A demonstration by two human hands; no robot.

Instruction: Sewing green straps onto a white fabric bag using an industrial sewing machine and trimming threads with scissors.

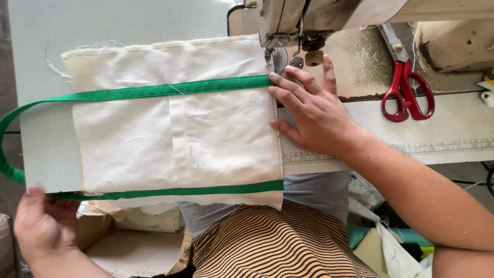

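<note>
We press our right hand (309,110) flat and spread on the cream cloth bag (175,121) by the sewing machine needle (268,55), our left hand (38,226) pinches the green strap (128,92), so fingers might get poked.

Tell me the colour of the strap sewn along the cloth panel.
Green, on the strap across the cream cloth panel; the head view shows it.

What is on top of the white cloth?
Two green straps lie across the white cloth, plus a sewn-on pocket patch. The right hand presses its edge. Underneath is hidden.
</note>
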